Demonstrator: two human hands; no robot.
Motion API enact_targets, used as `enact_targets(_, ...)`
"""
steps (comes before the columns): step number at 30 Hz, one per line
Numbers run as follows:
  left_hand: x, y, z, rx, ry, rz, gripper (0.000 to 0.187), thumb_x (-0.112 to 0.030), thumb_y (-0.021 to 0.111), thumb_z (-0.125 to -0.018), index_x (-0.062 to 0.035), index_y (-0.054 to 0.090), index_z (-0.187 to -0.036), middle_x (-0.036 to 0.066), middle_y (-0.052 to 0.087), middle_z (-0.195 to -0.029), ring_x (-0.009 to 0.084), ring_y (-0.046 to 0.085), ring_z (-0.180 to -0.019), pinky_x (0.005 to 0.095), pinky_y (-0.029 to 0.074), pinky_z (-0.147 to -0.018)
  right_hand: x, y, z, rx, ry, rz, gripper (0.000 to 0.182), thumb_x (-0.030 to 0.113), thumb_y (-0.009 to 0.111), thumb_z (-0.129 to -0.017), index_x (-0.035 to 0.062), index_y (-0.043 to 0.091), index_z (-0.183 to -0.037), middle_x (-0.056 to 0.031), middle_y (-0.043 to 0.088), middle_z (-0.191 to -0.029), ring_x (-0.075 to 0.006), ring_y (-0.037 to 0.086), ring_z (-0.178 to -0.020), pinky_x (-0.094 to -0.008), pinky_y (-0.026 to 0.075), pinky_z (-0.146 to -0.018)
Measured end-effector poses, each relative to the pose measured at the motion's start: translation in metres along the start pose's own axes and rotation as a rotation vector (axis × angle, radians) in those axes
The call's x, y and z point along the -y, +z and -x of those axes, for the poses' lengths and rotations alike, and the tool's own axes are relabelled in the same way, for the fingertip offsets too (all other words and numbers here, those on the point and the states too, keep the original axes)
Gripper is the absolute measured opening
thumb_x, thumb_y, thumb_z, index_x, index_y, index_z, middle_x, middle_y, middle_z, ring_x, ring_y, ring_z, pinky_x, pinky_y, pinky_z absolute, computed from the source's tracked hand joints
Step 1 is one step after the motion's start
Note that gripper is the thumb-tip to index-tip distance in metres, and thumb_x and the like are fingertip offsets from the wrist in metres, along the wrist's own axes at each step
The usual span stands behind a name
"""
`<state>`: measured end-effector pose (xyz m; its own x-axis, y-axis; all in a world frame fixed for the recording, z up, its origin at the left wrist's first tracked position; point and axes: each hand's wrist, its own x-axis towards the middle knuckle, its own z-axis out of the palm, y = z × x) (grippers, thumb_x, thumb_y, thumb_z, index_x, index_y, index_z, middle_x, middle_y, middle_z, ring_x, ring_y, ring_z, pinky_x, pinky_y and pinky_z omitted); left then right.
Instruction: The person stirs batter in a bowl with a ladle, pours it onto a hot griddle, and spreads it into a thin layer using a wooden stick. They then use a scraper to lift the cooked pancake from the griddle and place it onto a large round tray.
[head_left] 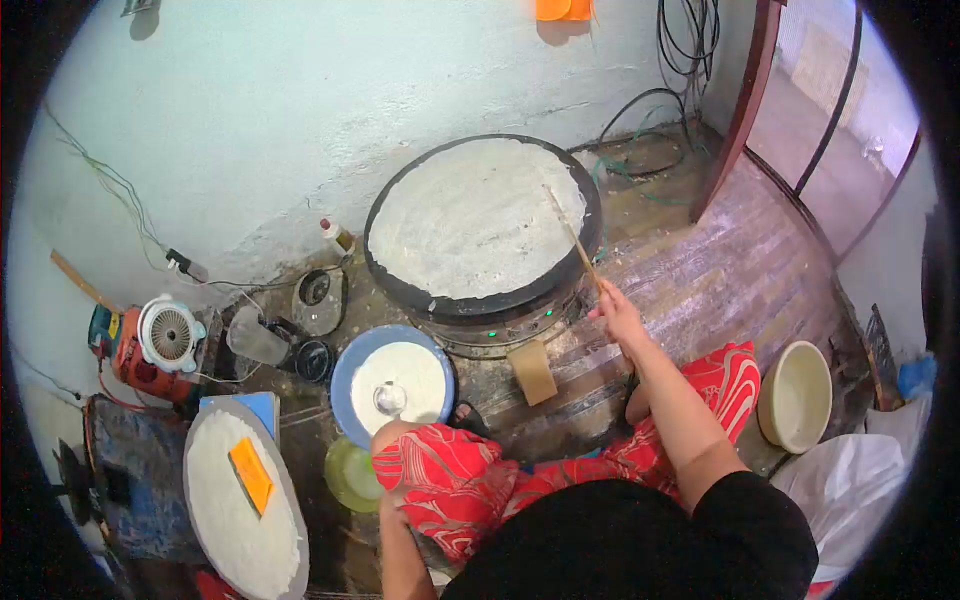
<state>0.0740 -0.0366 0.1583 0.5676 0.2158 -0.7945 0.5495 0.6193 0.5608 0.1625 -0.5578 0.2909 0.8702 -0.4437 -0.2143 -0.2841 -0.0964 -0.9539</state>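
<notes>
A large round black griddle (585, 268) stands near the wall, its top covered by a thin pale sheet of batter (470, 215). My right hand (617, 312) is closed round the near end of a thin wooden stick (571, 232), whose far end lies over the right part of the sheet. In front of the griddle, a blue basin (347, 400) holds white batter with a round ladle (390, 398) in it. My left forearm (403, 555) points down at the bottom edge, and the left hand is out of view.
At the left, an oval board (240, 545) carries a pale sheet and an orange piece (252, 476). A green bowl (352, 478) sits beside the basin; a tan block (532, 372) lies before the griddle. An empty cream basin (796, 398) and white sacking (850, 495) are at the right.
</notes>
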Motion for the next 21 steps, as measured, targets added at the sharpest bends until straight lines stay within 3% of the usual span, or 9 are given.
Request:
enact_targets(4,0.025,-0.041,-0.020,-0.011,0.032,0.020,0.031,-0.019,0.044,-0.080,0.0017,0.048,-0.104,0.016,0.053,-0.093,0.0240,0.053,-0.080,0.0344,0.046,-0.067,-0.015,-0.003,-0.021,-0.076,0.015,0.165,0.035,0.018,0.041,-0.088,0.0153,0.043,-0.122,-0.0047,0.056,-0.071,-0.0073,0.052,-0.065,-0.0244,0.042,-0.056)
enact_targets(6,0.033,-0.061,-0.032,-0.016,0.044,0.032,0.033,-0.019,0.044,-0.080,0.0019,0.048,-0.106,0.017,0.053,-0.096,0.0252,0.054,-0.083,0.0356,0.047,-0.070,-0.028,-0.002,-0.024,-0.195,-0.265,0.703,0.034,0.019,0.044,-0.086,0.0165,0.046,-0.120,-0.0046,0.054,-0.067,-0.0076,0.050,-0.060,-0.0241,0.041,-0.056)
enact_targets(7,0.038,-0.069,-0.036,-0.021,0.051,0.039,0.034,-0.019,0.045,-0.080,0.0020,0.048,-0.106,0.017,0.053,-0.097,0.0258,0.054,-0.085,0.0362,0.047,-0.071,-0.027,-0.005,-0.020,-0.196,-0.265,0.704,0.034,0.019,0.044,-0.086,0.0165,0.046,-0.120,-0.0046,0.054,-0.067,-0.0076,0.050,-0.060,-0.0241,0.041,-0.056)
enact_targets(9,0.040,-0.081,-0.044,-0.035,0.066,0.054,0.036,-0.020,0.045,-0.080,0.0022,0.047,-0.108,0.018,0.053,-0.100,0.0270,0.054,-0.088,0.0374,0.047,-0.073,-0.010,-0.009,-0.003,0.084,-0.097,0.189,0.038,0.019,0.048,-0.084,0.0170,0.045,-0.121,-0.0057,0.053,-0.065,-0.0113,0.050,-0.058,-0.0254,0.042,-0.058)
enact_targets(12,0.037,-0.053,-0.016,-0.051,0.078,0.069,0.038,-0.020,0.045,-0.079,0.0025,0.047,-0.109,0.019,0.053,-0.103,0.0282,0.055,-0.091,0.0387,0.047,-0.076,0.001,-0.003,0.023,0.099,0.006,-0.046,0.040,0.018,0.051,-0.081,0.0161,0.046,-0.120,-0.0056,0.052,-0.065,-0.0119,0.048,-0.058,-0.0254,0.042,-0.059)
enact_targets(14,0.005,0.021,0.071,-0.324,0.267,0.050,0.035,-0.018,0.046,-0.081,-0.0027,0.042,-0.112,0.009,0.054,-0.085,0.0194,0.054,-0.069,0.0325,0.044,-0.057,-0.043,0.001,0.014,0.028,-0.131,0.063,0.040,0.018,0.052,-0.080,0.0149,0.046,-0.120,-0.0059,0.054,-0.066,-0.0127,0.051,-0.060,-0.0264,0.043,-0.060)
enact_targets(15,0.002,0.024,0.075,-0.325,0.266,0.048,0.035,-0.018,0.046,-0.081,-0.0027,0.042,-0.112,0.009,0.054,-0.085,0.0194,0.054,-0.069,0.0325,0.044,-0.057,-0.058,0.002,0.010,-0.045,-0.272,0.172,0.040,0.017,0.052,-0.079,0.0138,0.046,-0.119,-0.0062,0.055,-0.068,-0.0136,0.053,-0.062,-0.0275,0.044,-0.061)
enact_targets(19,-0.009,0.025,0.081,-0.258,0.533,-0.137,0.047,-0.016,0.047,-0.081,-0.0040,0.029,-0.123,0.010,0.047,-0.104,0.0188,0.049,-0.088,0.0335,0.040,-0.070,-0.025,0.002,0.046,-0.095,-0.293,0.473,0.040,0.016,0.052,-0.079,0.0125,0.046,-0.118,-0.0095,0.058,-0.074,-0.0166,0.058,-0.069,-0.0304,0.046,-0.064)
enact_targets(21,-0.014,0.038,0.095,-0.244,0.600,-0.182,0.050,-0.015,0.047,-0.081,-0.0043,0.026,-0.126,0.010,0.045,-0.109,0.0186,0.047,-0.093,0.0338,0.040,-0.073,-0.012,0.005,0.055,0.101,0.186,0.189,0.040,0.015,0.051,-0.079,0.0119,0.045,-0.118,-0.0107,0.060,-0.079,-0.0192,0.060,-0.075,-0.0332,0.048,-0.065)
